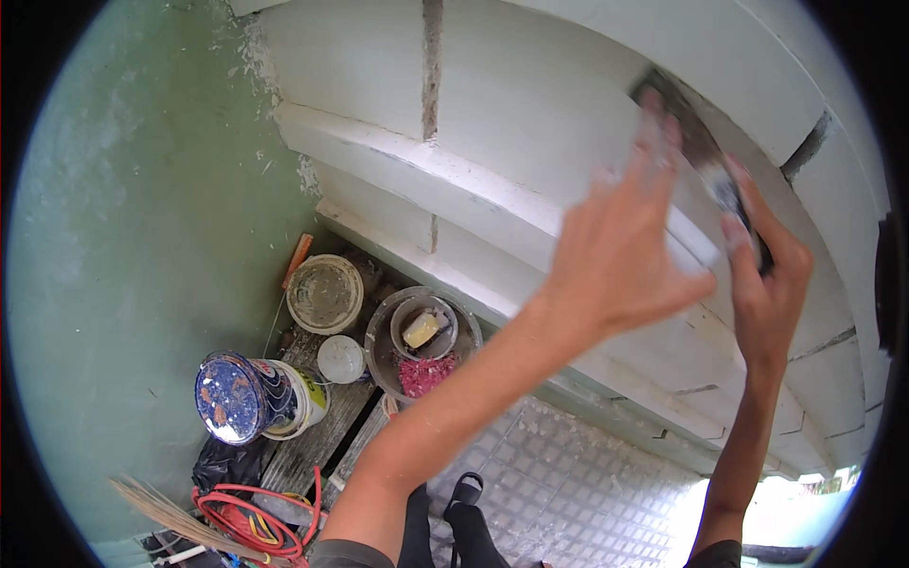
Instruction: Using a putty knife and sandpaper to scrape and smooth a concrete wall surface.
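Observation:
My right hand (767,275) is wrapped round the black handle of a putty knife (696,142), whose long, dark, smeared blade points up and to the left. The blade lies close to the white panelled surface (530,104) at the upper right; whether it touches is hard to tell. My left hand (615,237) reaches up with its fingers stretched out, the fingertips at the far end of the blade and the thumb held apart. Both the left fingers and the blade are smeared by motion.
Below left stand a putty-crusted bucket (325,293), a blue-lidded paint bucket (232,398), a small white pot (341,359) and a grey basin (379,331) holding a bowl and a pink cloth. A red hose (222,511) lies coiled near straw bristles (170,511). A green wall (142,237) rises left.

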A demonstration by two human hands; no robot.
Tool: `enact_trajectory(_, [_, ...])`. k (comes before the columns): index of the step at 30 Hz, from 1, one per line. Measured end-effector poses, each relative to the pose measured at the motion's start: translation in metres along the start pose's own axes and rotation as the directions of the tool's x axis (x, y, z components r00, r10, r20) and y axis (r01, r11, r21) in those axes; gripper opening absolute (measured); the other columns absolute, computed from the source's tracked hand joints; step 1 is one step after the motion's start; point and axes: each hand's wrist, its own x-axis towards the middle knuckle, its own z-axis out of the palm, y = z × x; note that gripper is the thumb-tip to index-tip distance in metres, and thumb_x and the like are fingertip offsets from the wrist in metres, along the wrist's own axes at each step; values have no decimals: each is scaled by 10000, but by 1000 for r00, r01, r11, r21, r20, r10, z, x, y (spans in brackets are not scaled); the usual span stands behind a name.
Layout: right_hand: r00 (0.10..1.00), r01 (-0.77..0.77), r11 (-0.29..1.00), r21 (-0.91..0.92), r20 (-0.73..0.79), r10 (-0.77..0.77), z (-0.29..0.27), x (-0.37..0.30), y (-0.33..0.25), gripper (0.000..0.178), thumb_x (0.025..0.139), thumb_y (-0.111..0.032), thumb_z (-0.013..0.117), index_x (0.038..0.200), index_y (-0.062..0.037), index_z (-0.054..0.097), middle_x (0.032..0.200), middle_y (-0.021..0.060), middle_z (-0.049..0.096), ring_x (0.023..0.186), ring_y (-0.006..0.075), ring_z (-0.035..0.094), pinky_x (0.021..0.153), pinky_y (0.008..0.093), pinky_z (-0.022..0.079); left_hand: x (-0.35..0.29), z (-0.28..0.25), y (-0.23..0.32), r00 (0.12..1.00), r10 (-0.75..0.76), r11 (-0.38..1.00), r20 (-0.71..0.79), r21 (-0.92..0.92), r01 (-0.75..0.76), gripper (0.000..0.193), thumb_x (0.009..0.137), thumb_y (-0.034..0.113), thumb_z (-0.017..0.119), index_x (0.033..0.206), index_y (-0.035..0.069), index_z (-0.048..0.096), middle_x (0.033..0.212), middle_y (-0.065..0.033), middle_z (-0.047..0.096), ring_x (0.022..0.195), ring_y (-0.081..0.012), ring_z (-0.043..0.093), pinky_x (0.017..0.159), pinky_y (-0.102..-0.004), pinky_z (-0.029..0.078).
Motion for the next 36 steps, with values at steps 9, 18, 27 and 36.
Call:
enact_trajectory(9, [996, 41, 997, 68, -82, -36, 1, -5, 0, 429, 890, -44, 621, 1308, -67, 714, 946, 161, 770, 626, 161, 503, 602, 317, 442, 1, 3, -11, 991, 45, 998, -129, -42, -51, 1093, 662, 410, 758, 1573, -20, 336, 1639, -263, 314, 1145, -513, 613, 972, -501, 544])
enact_trajectory(18, [990, 113, 993, 26, -88, -110, -6, -6, 11, 443, 884, -31, 628, 1318, -71, 707, 971, 170, 771, 630, 141, 514, 582, 302, 433, 0, -4, -2, 993, 15, 992, 115, 125, -30, 1089, 631, 368, 728, 1578, -5, 342, 1674, -249, 245, 1131, -537, 609, 975, -498, 540])
enact_trajectory(27, [997, 68, 998, 13, -40, -68, -12, -4, -3, 456, 875, -20, 620, 1319, -77, 708, 975, 155, 771, 607, 124, 495, 576, 291, 412, 1, -2, -7, 989, 103, 984, 107, 133, -117, 1120, 635, 392, 738, 1603, 34, 304, 1682, -244, 225, 1156, -562, 588, 993, -518, 528])
enact_trajectory(36, [999, 48, 999, 21, -25, -48, -12, -3, -1, 450, 893, -12, 601, 1333, -44, 689, 1152, 174, 765, 762, 162, 649, 724, 285, 500, 2, -3, -2, 997, 67, 998, 45, 7, -68, 1126, 632, 371, 742, 1581, -35, 291, 1673, -273, 212, 1146, -580, 571, 896, -531, 560])
